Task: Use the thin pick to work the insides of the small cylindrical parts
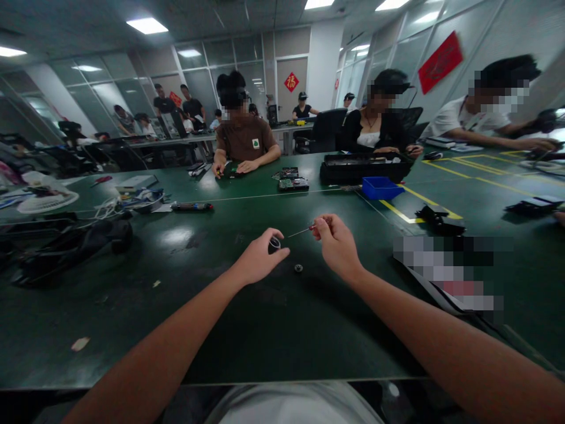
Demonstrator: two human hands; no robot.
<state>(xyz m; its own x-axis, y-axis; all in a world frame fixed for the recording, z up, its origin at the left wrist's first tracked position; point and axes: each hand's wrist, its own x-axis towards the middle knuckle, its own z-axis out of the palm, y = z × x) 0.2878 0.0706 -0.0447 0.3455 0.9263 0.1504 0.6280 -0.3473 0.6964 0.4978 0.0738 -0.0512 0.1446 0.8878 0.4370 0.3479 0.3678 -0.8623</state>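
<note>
My left hand [260, 256] is curled around a small round part [274, 243] with a pale rim and a dark inside, held by thumb and fingers. Closed around the red handle of a thin screwdriver [301, 232], my right hand [333, 238] is to the right of it. The metal shaft points left, its tip a short way from the round part and apart from it. On the green table [238, 330], below and between both hands, lies a small round metal piece [299, 268]. My fingers hide much of the left-hand part.
Ahead are a hard drive [293, 184], a blue bin [380, 188] and a long black housing [364, 169]. Black parts [439, 221] and pixelated papers [445, 277] lie right. A screwdriver-like tool [193, 206] and a black bag-like bundle [75, 247] lie left. Several people sit across the table.
</note>
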